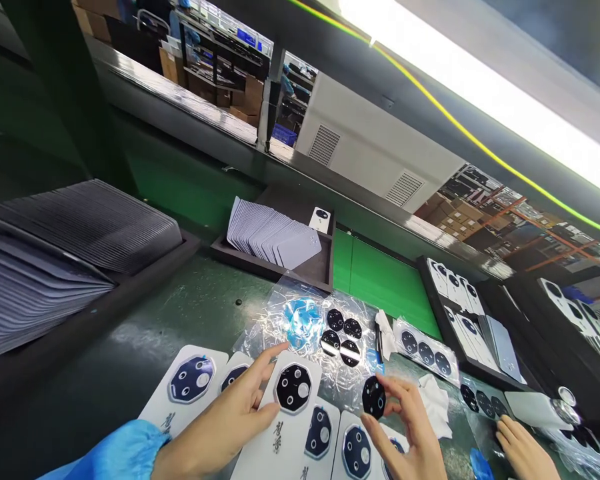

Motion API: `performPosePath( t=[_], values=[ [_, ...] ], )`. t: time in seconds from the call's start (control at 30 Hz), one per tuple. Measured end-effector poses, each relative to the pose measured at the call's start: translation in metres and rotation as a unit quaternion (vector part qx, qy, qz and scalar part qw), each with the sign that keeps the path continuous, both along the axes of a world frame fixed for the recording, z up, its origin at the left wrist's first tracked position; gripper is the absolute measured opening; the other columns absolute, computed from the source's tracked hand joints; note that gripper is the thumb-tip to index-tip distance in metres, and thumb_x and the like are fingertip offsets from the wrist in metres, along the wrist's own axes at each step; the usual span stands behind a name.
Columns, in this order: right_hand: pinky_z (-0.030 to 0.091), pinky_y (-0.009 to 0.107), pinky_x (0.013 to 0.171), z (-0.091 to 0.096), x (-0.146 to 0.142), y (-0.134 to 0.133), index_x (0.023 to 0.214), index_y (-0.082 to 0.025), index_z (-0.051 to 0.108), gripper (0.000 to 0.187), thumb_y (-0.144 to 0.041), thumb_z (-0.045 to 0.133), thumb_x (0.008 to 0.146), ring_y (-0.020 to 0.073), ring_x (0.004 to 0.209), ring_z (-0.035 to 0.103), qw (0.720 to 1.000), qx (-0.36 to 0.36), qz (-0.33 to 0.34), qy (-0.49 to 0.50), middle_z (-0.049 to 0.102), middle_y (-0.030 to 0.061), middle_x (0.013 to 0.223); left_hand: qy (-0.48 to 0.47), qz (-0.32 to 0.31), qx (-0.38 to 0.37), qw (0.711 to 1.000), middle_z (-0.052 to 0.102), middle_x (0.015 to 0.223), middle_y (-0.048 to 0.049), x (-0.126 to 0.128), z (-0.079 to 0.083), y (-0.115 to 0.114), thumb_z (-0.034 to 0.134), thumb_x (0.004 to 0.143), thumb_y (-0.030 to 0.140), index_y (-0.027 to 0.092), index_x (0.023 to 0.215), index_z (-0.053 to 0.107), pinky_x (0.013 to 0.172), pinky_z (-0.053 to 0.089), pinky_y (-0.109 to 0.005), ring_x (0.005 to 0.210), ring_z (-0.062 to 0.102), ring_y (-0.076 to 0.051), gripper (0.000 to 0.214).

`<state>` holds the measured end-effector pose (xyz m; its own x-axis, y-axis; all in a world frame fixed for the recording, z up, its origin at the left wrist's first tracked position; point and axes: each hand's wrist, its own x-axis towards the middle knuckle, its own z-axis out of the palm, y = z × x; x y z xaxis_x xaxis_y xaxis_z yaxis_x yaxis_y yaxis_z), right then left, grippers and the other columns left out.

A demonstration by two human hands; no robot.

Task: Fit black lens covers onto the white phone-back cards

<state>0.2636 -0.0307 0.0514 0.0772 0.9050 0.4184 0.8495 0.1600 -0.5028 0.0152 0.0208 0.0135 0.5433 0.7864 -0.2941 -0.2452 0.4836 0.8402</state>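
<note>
In my left hand (240, 413) is a white phone back cover (275, 437), its edge between thumb and fingers. A black octagonal camera area with round holes (294, 389) shows near its top, and dark lettering runs below. My right hand (405, 427) pinches a black camera lens plate (374, 397) between thumb and fingers, apart from the cover. More white covers (357, 447) with dark blue camera areas lie under and beside both hands. Beyond them, several black lens plates (350, 353) rest on clear plastic film (265, 327) beside crumpled blue film (304, 321).
Another person's hand (523, 447) is at the lower right, near black plates and a white bottle (540, 408). Trays of covers stand at the left (190, 250), back (325, 277) and right (480, 360). A white cloth (434, 403) and a packed strip of three plates (426, 352) lie nearby.
</note>
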Motion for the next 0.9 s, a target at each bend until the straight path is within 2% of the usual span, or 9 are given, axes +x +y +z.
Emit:
performPosePath(
  t=[0.07, 0.27, 0.4, 0.5, 0.7, 0.9],
  values=[
    [0.050, 0.032, 0.069, -0.009, -0.001, -0.001, 0.118, -0.031, 0.054, 0.034, -0.047, 0.052, 0.089, 0.0163, 0.070, 0.055, 1.000, 0.016, 0.002, -0.001, 0.051, 0.0035, 0.094, 0.013, -0.004, 0.003, 1.000, 0.053, 0.136, -0.0070, 0.004, -0.001, 0.003, 0.064, 0.072, 0.035, 0.031, 0.143, 0.029, 0.078, 0.055, -0.032, 0.100, 0.064, -0.025, 0.079],
    [0.050, 0.033, 0.060, -0.035, 0.002, 0.007, 0.123, -0.028, 0.051, 0.037, -0.044, 0.049, 0.090, 0.0231, 0.078, 0.056, 0.999, 0.027, -0.018, -0.036, 0.051, 0.0084, 0.095, 0.044, -0.004, -0.018, 0.999, 0.050, 0.139, -0.0056, 0.009, 0.002, 0.011, 0.061, 0.071, 0.029, 0.031, 0.143, 0.029, 0.081, 0.054, -0.032, 0.096, 0.065, -0.023, 0.079],
    [0.053, 0.040, 0.069, -0.047, 0.005, 0.008, 0.123, -0.026, 0.047, 0.036, -0.039, 0.052, 0.089, 0.0280, 0.090, 0.058, 0.997, 0.034, -0.013, -0.068, 0.051, 0.0107, 0.100, 0.045, 0.005, -0.033, 0.998, 0.049, 0.140, -0.0051, 0.011, 0.005, 0.012, 0.062, 0.071, 0.029, 0.031, 0.143, 0.029, 0.083, 0.053, -0.032, 0.105, 0.062, -0.024, 0.079],
    [0.053, 0.043, 0.075, -0.051, 0.005, 0.006, 0.126, -0.027, 0.043, 0.037, -0.037, 0.052, 0.090, 0.0285, 0.093, 0.058, 0.996, 0.026, 0.008, -0.086, 0.050, 0.0105, 0.101, 0.052, 0.010, -0.038, 0.998, 0.049, 0.140, -0.0046, 0.011, 0.006, 0.012, 0.062, 0.072, 0.030, 0.031, 0.143, 0.029, 0.087, 0.052, -0.033, 0.110, 0.060, -0.025, 0.079],
    [0.052, 0.039, 0.076, -0.051, 0.004, 0.003, 0.127, -0.027, 0.045, 0.038, -0.036, 0.052, 0.091, 0.0270, 0.095, 0.058, 0.996, 0.013, 0.015, -0.082, 0.050, 0.0104, 0.103, 0.033, 0.007, -0.057, 0.998, 0.046, 0.144, -0.0066, 0.012, 0.005, 0.012, 0.064, 0.073, 0.030, 0.031, 0.145, 0.025, 0.090, 0.051, -0.034, 0.118, 0.055, -0.027, 0.083],
    [0.052, 0.037, 0.073, -0.051, 0.006, 0.007, 0.132, -0.031, 0.044, 0.042, -0.033, 0.053, 0.091, 0.0250, 0.089, 0.058, 0.996, 0.027, 0.046, -0.072, 0.050, 0.0083, 0.099, 0.059, 0.014, -0.027, 0.998, 0.052, 0.138, -0.0047, 0.010, 0.001, 0.012, 0.062, 0.074, 0.028, 0.033, 0.143, 0.031, 0.087, 0.052, -0.034, 0.106, 0.061, -0.025, 0.077]
  ],
)
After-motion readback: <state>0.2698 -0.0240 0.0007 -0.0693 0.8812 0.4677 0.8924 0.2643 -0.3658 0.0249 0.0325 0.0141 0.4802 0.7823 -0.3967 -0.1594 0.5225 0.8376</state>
